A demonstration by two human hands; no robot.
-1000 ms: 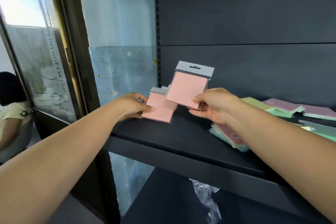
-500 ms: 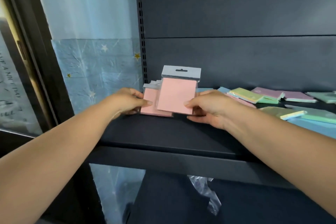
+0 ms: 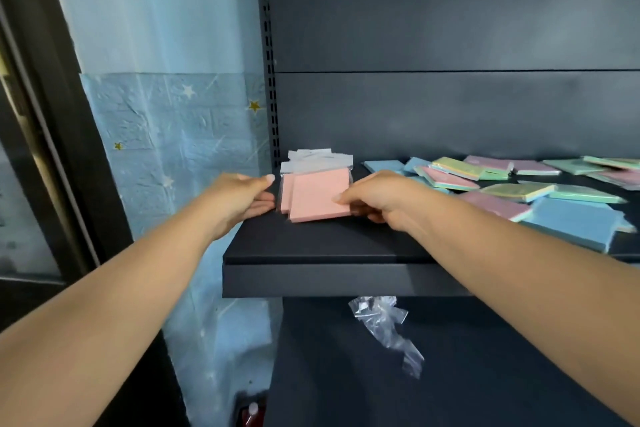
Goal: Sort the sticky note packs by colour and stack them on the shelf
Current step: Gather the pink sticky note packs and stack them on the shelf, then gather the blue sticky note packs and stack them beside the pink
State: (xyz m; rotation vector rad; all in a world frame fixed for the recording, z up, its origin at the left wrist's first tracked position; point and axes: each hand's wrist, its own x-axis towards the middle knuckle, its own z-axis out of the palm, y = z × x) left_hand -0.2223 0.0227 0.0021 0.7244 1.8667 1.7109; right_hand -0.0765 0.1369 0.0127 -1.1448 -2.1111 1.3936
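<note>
The right hand (image 3: 377, 199) has its fingers curled on the top pink pack (image 3: 320, 196), the left hand (image 3: 242, 196) lies straight-fingered against the pink stack's side at nine o'clock on the shelf (image 3: 311, 246); the mixed packs (image 3: 519, 191) at three o'clock look unsorted.

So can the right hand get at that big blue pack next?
Probably yes: the blue pack lies uncovered just right of the right hand, which now pinches the pink pack.
</note>
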